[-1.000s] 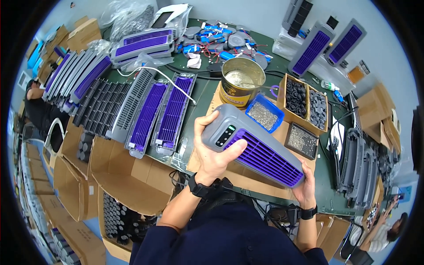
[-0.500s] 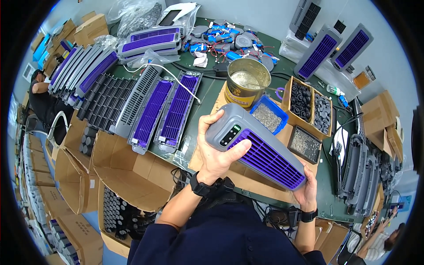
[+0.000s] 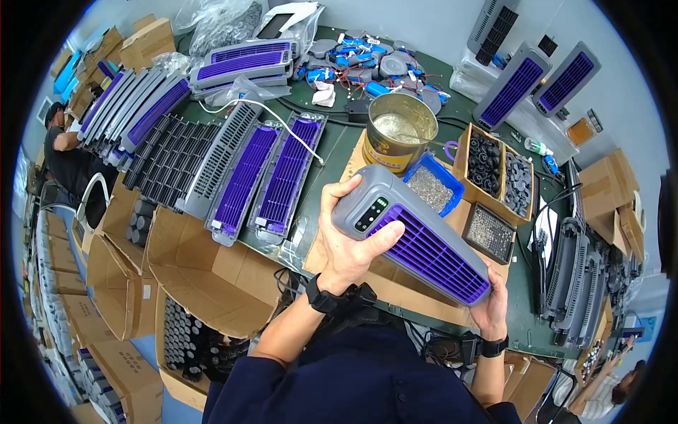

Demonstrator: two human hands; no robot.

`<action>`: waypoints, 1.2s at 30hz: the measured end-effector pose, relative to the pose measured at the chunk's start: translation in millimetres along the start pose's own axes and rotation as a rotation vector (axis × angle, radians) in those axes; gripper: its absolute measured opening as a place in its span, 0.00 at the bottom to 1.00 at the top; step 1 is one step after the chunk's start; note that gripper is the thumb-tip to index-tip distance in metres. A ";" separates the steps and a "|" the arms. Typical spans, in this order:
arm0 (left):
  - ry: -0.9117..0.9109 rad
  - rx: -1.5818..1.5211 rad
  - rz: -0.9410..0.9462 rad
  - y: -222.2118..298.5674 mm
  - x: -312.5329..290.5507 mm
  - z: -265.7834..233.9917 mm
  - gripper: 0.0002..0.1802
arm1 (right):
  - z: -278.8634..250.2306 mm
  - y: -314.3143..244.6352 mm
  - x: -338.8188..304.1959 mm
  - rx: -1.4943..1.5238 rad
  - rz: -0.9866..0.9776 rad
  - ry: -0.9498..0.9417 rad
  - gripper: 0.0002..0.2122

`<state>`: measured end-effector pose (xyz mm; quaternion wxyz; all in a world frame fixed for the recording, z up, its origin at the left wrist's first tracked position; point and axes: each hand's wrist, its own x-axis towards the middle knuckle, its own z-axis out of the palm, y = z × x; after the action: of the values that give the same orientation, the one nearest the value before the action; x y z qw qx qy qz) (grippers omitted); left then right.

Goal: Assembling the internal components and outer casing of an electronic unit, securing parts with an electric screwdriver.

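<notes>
Between both hands I hold a grey tower fan [image 3: 431,247] with a purple slatted grille, tilted from upper left to lower right above the bench. My left hand [image 3: 353,244] wraps round its control end, thumb lying on the grille beside a small black panel [image 3: 372,214] with lit green marks. My right hand [image 3: 492,307] grips the opposite, lower end; some of its fingers are hidden behind the body. Just past the fan stand a metal tin [image 3: 399,131] with pale contents and a blue tray [image 3: 432,185] of small screws.
A wooden box [image 3: 494,173] of black and grey parts and a dark tray [image 3: 489,233] of screws stand to the right. Purple-grilled housings [image 3: 279,180] lie left. Blue battery packs [image 3: 360,56] with red wires are piled at the back. Open cartons [image 3: 212,272] sit below the bench edge.
Almost nothing differs. Both hands keep their hold on the fan, and the whole view has shifted very slightly.
</notes>
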<state>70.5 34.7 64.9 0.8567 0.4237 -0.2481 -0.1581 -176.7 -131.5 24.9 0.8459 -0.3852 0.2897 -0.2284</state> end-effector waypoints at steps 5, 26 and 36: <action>0.000 -0.018 0.000 -1.0 -0.2 -0.2 0.40 | 1.7 0.3 -0.5 -0.027 -0.011 0.019 0.17; -0.309 0.120 0.144 6.4 7.1 -21.3 0.47 | 37.5 -58.2 41.2 -0.848 0.105 -0.676 0.46; -0.145 0.122 0.010 -3.1 8.5 -41.9 0.46 | -11.3 -37.7 26.2 -0.407 0.193 -0.380 0.27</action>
<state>100.8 55.9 43.1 0.8099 0.4611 -0.3208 -0.1687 -171.3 -175.9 40.2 0.8081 -0.5535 0.2013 -0.0081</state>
